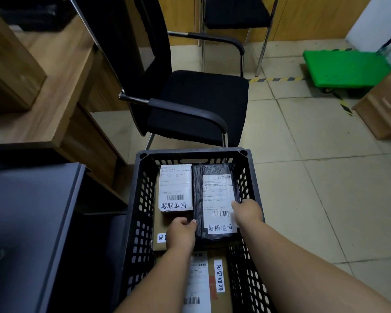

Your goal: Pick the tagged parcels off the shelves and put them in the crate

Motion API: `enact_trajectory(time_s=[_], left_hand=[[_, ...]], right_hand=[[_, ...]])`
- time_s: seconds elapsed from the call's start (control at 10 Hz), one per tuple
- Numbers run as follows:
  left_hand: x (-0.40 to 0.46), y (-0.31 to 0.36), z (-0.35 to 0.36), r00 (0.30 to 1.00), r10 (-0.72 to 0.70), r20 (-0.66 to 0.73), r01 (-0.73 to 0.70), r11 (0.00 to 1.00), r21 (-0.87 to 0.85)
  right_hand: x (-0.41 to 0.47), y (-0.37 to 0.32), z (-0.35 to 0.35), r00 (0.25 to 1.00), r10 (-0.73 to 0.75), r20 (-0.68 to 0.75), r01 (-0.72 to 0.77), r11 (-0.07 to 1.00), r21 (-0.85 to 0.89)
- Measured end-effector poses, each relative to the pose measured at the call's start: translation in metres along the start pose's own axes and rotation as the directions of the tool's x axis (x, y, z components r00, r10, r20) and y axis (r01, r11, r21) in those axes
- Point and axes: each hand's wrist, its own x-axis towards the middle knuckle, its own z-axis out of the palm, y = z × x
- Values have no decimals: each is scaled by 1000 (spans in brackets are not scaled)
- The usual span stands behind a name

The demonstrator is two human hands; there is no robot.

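While both arms are reaching into the crate (250,175), the left hand (182,233) and right hand (248,211) are gripping the black parcel (212,199) by its sides, fingers curled.

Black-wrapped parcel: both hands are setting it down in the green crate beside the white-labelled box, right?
Not quite. The crate is black, not green; the green thing is a cart across the floor. The head view shows the left hand and right hand on the black-wrapped parcel, beside the white-labelled box.
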Motion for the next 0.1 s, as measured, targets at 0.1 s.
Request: enact_trajectory(time_s=[0.1], left_hand=[[-17,23,-20,990,138,-42,-129,975,183]], right_hand=[[-20,-16,-22,985,-106,-137,110,994,24]])
